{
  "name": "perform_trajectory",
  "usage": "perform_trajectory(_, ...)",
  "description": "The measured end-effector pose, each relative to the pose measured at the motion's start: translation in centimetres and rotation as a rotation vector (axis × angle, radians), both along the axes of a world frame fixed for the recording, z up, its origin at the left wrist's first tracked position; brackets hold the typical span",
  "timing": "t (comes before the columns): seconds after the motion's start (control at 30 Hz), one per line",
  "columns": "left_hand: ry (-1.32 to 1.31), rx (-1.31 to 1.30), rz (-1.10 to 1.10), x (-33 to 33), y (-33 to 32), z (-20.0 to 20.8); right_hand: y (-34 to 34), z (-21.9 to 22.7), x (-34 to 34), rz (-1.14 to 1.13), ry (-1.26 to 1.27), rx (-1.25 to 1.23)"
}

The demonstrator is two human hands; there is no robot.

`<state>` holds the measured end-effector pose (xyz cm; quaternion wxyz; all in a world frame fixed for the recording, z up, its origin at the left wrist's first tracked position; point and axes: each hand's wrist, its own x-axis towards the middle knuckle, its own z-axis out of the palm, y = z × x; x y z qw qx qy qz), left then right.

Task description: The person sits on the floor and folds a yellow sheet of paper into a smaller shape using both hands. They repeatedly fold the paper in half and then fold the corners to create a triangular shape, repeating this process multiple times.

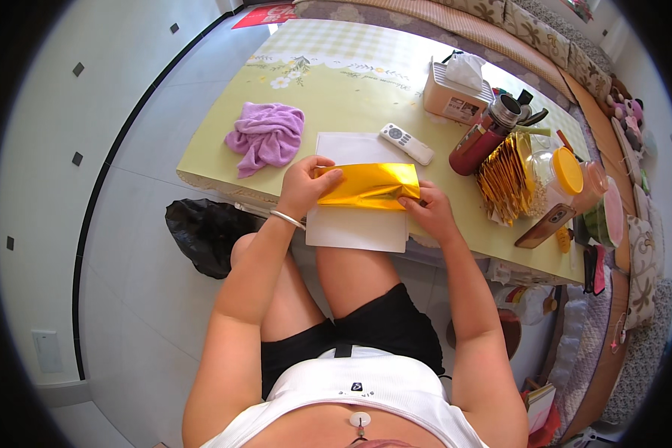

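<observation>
A shiny gold foil sheet (373, 187), oblong and slightly creased, is stretched between my two hands above a white board or paper (357, 230) at the table's near edge. My left hand (304, 185) pinches its left end, thumb on top. At the lower right corner, my right hand (431, 212) grips it between thumb and fingers. Several folded gold foil pieces (502, 179) stand bunched together to the right of my right hand. A white remote control (406, 143) lies just beyond the foil, partly on or beside the white board.
Left on the table lies a crumpled purple towel (267, 137). To the right stand a tissue box (452, 97), a dark red thermos (478, 143), a yellow-lidded jar (567, 172), a phone (545, 226) and a cut watermelon (605, 213). A black plastic bag (205, 235) sits below the table's left side.
</observation>
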<state>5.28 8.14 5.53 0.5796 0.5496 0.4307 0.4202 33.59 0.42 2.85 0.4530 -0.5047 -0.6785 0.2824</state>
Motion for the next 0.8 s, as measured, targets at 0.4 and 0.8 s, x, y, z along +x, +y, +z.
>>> perform_trajectory(0.4, 0.349, 0.283, -0.267, -2.8, -3.4, 0.1, -0.2, 0.2, 0.2, -0.071, -0.03, -0.07)
perform_trajectory(0.8, 0.473, 0.678, -0.404, -3.3, -3.1, -0.4, -0.5, -0.1, 0.1, -0.019, 0.122, 0.026)
